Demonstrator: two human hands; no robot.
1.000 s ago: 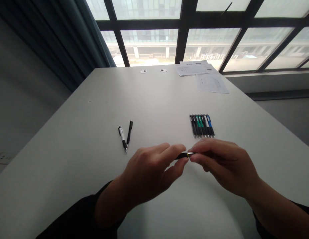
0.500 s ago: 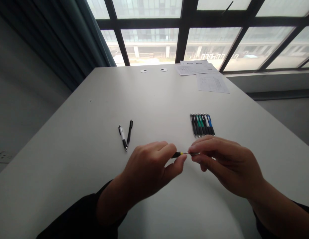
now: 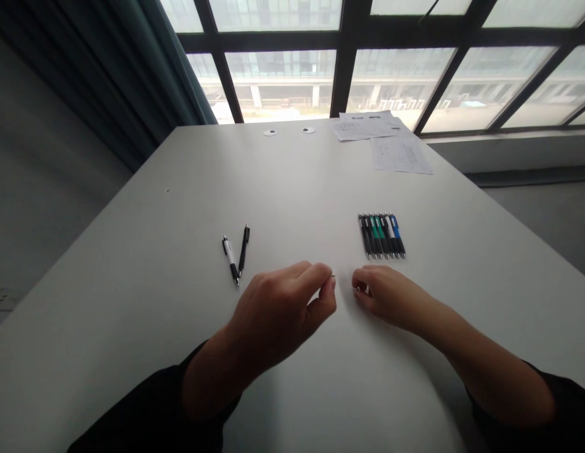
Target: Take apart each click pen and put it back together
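Observation:
My left hand [image 3: 285,305] is closed in a pinch above the table, with only a tiny tip of something showing at its fingertips. To its right, my right hand [image 3: 384,292] is low at the tabletop with its fingers curled together; a small shiny bit shows between them, too small to name. A white and black pen [image 3: 231,259] and a black pen [image 3: 244,250] lie on the left, their lower ends close together. Beyond my right hand, several pens [image 3: 382,236] in black, green, white and blue lie side by side in a row.
The white table [image 3: 292,195] reaches to the window. Printed papers [image 3: 401,154] overlap at its far right edge. Two small white oval pieces [image 3: 270,133] with dark spots are near the far edge. A dark curtain [image 3: 132,69] hangs at the left.
My right hand has moved away from my left hand, down to the tabletop, its fingers now curled. The black and yellow pen part seen in my left hand is now mostly hidden.

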